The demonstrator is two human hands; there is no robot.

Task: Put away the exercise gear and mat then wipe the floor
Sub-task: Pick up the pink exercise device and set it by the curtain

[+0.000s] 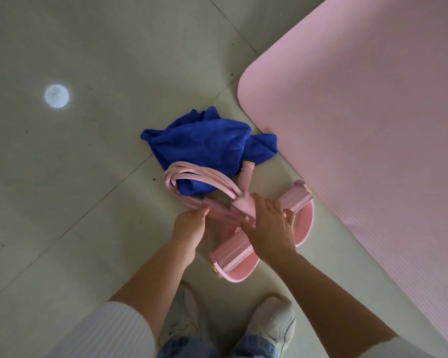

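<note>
A pink pedal resistance puller lies on the tiled floor just left of the pink exercise mat. Its pink elastic tubes loop over a crumpled blue cloth. My left hand grips the bundled tubes near the pedal bar. My right hand lies over the middle of the puller with fingers curled around the tubes and handle there. The puller's centre is hidden under my hands.
The mat lies unrolled and fills the right side of the view. My two white shoes stand at the bottom edge, close to the puller. A round light spot shines on the pale floor tiles at left.
</note>
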